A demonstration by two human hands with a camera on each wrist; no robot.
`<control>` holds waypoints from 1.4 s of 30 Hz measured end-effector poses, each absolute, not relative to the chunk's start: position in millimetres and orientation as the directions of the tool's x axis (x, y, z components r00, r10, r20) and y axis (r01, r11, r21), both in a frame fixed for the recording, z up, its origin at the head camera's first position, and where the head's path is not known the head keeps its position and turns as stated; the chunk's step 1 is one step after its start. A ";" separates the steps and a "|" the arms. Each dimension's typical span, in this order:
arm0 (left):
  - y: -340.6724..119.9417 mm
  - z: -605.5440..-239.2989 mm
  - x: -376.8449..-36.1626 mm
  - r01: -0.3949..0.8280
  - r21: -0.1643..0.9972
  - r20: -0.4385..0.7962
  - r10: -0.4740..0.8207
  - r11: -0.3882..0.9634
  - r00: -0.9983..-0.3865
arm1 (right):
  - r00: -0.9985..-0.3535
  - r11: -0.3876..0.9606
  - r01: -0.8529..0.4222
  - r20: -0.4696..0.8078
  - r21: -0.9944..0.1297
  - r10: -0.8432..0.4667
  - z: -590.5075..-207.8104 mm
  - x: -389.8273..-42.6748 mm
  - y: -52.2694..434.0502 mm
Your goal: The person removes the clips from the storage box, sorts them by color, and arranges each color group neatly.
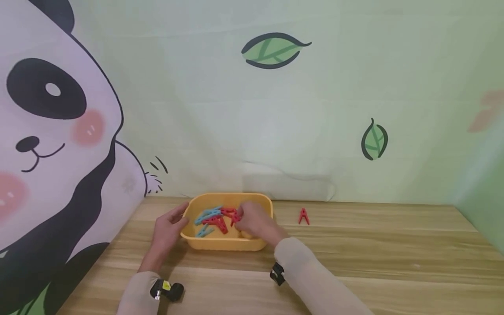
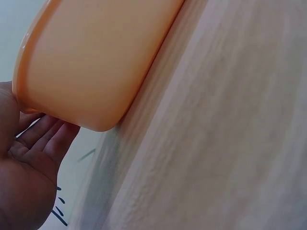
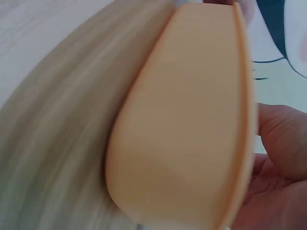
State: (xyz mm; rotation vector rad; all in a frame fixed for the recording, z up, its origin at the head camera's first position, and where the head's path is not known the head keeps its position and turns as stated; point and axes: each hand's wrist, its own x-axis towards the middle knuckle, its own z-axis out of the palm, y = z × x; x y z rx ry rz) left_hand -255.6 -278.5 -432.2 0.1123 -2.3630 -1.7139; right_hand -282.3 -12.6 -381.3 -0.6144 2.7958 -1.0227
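A yellow plastic basin [image 1: 226,245] stands on the wooden table, holding several red and blue clothespins. My left hand [image 1: 167,229] grips its left end, thumb at the rim and fingers against the outer wall. In the left wrist view those fingers [image 2: 62,139] lie along the end of the basin. Over the right half of the basin, my right hand [image 1: 256,221] reaches in with curled fingers and pinches a red clothespin [image 1: 235,217]. Beside it lie more red clothespins [image 1: 220,224] and blue clothespins [image 1: 208,214]. The right wrist view shows the basin wall [image 3: 182,120] hiding the fingertips.
One red clothespin [image 1: 303,216] lies on the table [image 1: 374,245] to the right of the basin. Close behind the basin rises a pale green backdrop [image 1: 204,131] with a printed panda [image 1: 59,131] at left and leaves.
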 end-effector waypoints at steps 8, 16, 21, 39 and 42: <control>-283.6 -433.9 -252.2 0.065 0.950 0.130 -0.198 0.305 -0.972 | -0.884 0.637 -0.454 0.226 -0.623 -0.409 -371.3 -273.1 4.8; -283.9 -432.9 -251.7 0.028 0.949 0.095 -0.202 0.314 -0.975 | -0.919 0.598 -0.388 0.241 -0.702 -0.313 -367.1 -265.2 29.3; -282.7 -432.4 -253.9 0.014 0.946 0.083 -0.200 0.323 -0.976 | -0.942 0.554 -0.330 0.227 -0.764 -0.249 -362.2 -262.5 51.2; -279.2 -432.4 -256.5 0.026 0.943 0.091 -0.183 0.333 -0.979 | -0.973 0.563 -0.224 0.217 -0.795 -0.080 -364.3 -274.3 119.8; -279.1 -431.8 -256.7 0.039 0.942 0.105 -0.184 0.332 -0.977 | -0.976 0.601 -0.195 0.214 -0.775 -0.041 -365.8 -277.3 128.4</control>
